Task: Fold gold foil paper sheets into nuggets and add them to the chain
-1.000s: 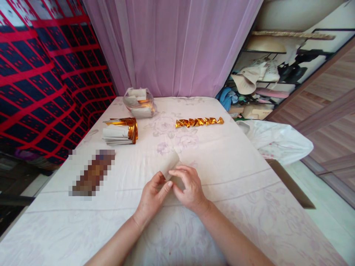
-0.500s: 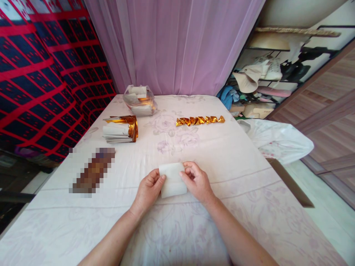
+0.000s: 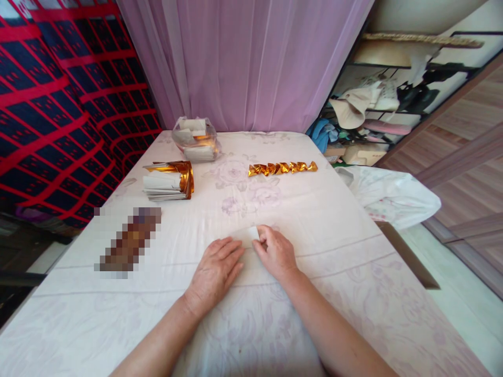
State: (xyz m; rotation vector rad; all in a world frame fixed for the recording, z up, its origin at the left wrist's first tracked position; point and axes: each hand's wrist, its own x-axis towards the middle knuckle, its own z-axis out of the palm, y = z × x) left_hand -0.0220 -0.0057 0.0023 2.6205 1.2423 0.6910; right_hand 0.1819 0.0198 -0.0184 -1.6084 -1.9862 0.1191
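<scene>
a red and dark blue checked cloth (image 3: 51,89) hangs in folds down the upper left of the frame. right of it, at the left of the frame, a pixelated patch (image 3: 129,241) covers something on the pale flowered tablecloth (image 3: 251,330), and what it is cannot be told. farther right and higher up sits a stack of folded sheets (image 3: 163,183), whitish on one face and shiny gold on the other; just behind it, a clear plastic bag (image 3: 196,139) holds more of the same near the foot of the lilac curtain (image 3: 243,63), which fills the top centre. below the centre, the left hand (image 3: 216,267) lies palm down, fingers stretched out and almost side by side, laid over the left part of a small pale paper (image 3: 249,236); it covers that end, so its grip there is hidden. the paper lies at the middle of the frame between both hands, and the right hand (image 3: 277,254) has its right end pinched between thumb and curled forefinger. above and right of that hand, a row of twisted gold foil pieces (image 3: 282,168) runs across the cloth. at the right stand shelves with a light cap (image 3: 349,110), a white plastic bag (image 3: 401,196) beside the table edge, and wood-grained panels (image 3: 459,131).
</scene>
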